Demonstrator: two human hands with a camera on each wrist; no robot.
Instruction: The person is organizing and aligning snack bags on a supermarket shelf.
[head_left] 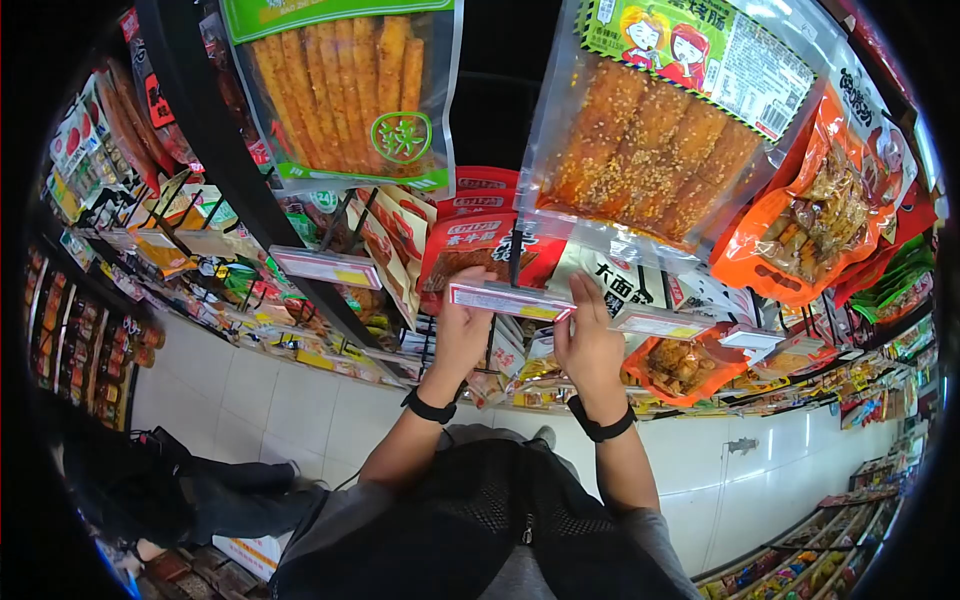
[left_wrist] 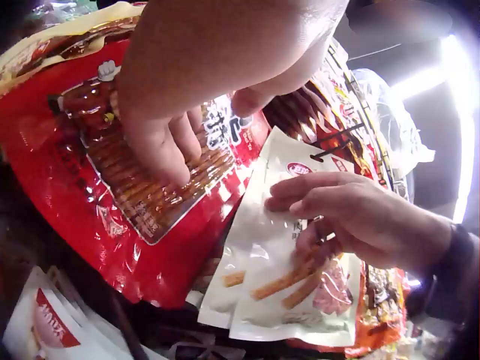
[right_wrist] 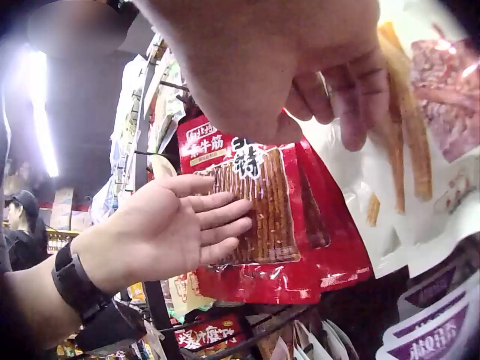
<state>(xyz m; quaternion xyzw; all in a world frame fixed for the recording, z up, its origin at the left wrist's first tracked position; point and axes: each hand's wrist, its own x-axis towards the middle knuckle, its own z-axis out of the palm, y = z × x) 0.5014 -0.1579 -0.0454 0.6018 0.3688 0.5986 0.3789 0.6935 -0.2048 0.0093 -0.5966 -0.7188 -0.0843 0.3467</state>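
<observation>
My left hand [head_left: 462, 335] is at a hanging red bag [left_wrist: 180, 214] of brown snack strips. In the right wrist view its fingers [right_wrist: 225, 219] lie fairly straight against the bag's front. Beside it, my right hand [head_left: 592, 345] is at a white packet [left_wrist: 251, 277] with sticks pictured on it. Its fingers are loosely bent at the packet's face in the left wrist view. Between the two hands, in the head view, a price label [head_left: 512, 301] sits at a hook's end. Each wrist wears a black band [head_left: 603, 425].
Large snack packs [head_left: 345, 95] hang above the hands, with a sesame-covered snack pack [head_left: 640, 150] and an orange bag [head_left: 815, 210] at right. More price labels [head_left: 325, 267] stick out on hooks. A person in dark clothes [head_left: 130, 480] is at lower left on the tiled floor [head_left: 250, 400].
</observation>
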